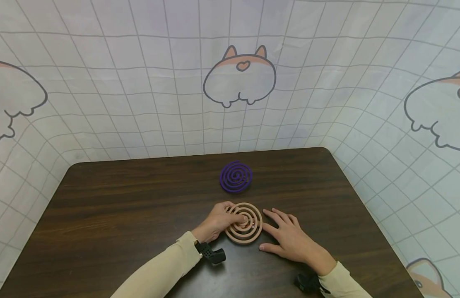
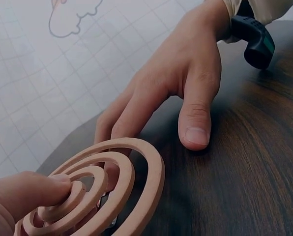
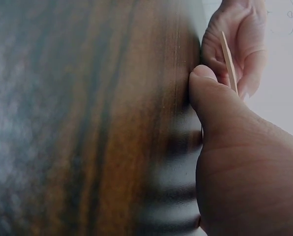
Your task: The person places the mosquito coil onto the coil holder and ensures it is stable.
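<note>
My left hand [image 1: 218, 221] holds a beige mosquito coil [image 1: 243, 242], its thumb [image 2: 26, 191] pressing on the spiral's centre from above and its other fingers at the far rim or beneath. In the left wrist view the coil [image 2: 156, 179] looks tilted. Through its gaps shows a small shiny thing [image 2: 103, 200], mostly hidden. Beside the coil's right edge, my right hand [image 1: 289, 238] spreads its fingers low over the table, holding nothing. Whether its fingertips touch the coil, I cannot tell. The right wrist view shows the coil [image 3: 228, 61] edge-on beyond the right thumb [image 3: 220, 105].
A purple spiral coil [image 1: 236, 176] lies farther back on the dark wooden table [image 1: 121, 207]. White gridded cloth [image 1: 159, 82] with cartoon animal prints surrounds the table's back and sides. Each wrist wears a black camera [image 1: 213, 254].
</note>
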The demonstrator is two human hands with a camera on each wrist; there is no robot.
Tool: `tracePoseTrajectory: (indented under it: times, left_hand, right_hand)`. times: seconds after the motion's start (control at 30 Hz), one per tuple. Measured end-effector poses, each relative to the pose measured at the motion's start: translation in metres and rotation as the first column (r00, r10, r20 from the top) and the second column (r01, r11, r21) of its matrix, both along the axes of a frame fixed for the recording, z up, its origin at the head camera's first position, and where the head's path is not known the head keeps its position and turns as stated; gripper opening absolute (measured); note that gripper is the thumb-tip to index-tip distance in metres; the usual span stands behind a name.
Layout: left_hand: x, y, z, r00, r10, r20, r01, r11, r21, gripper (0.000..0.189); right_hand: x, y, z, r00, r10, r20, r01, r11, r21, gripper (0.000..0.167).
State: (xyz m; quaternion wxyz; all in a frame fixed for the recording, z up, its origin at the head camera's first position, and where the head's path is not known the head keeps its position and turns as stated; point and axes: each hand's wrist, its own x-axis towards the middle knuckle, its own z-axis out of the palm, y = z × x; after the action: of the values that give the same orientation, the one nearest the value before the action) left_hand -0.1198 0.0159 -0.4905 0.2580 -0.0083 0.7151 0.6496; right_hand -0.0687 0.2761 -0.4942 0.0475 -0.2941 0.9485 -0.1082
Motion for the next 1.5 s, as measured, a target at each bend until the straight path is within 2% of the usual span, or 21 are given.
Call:
tracePoseTrajectory:
  times: [0.4, 0.9, 1.03, 1.17, 1.5]
  left_hand:
    - [-0.001, -0.003, -0.001, 1.000, -0.011, 0.000, 0.011, 1.000, 0.025, 0.041]
    - [-0.004, -0.006, -0.003, 0.998, -0.032, 0.045, 0.028, 0.996, 0.089, 0.040]
    - [-0.004, -0.008, -0.003, 0.999, -0.022, 0.044, 0.019, 0.997, 0.070, 0.033]
    - [-0.003, -0.012, -0.005, 0.997, -0.011, 0.074, 0.006, 0.998, 0.063, 0.025]
    - [-0.001, -0.026, 0.000, 0.993, -0.029, 0.111, 0.020, 0.997, 0.078, 0.040]
  right_hand:
    - [-0.001, 0.000, 0.000, 1.000, 0.004, -0.005, -0.004, 1.000, -0.006, 0.067]
    - [-0.001, -0.002, 0.001, 1.000, -0.002, 0.010, 0.002, 1.000, -0.006, 0.066]
    - [-0.001, -0.003, 0.000, 1.000, -0.003, 0.005, 0.003, 1.000, -0.002, 0.066]
    - [0.000, -0.004, -0.001, 1.000, -0.002, 0.003, 0.002, 1.000, 0.000, 0.066]
    - [0.001, -0.005, 0.003, 1.000, -0.011, 0.008, 0.011, 1.000, -0.012, 0.066]
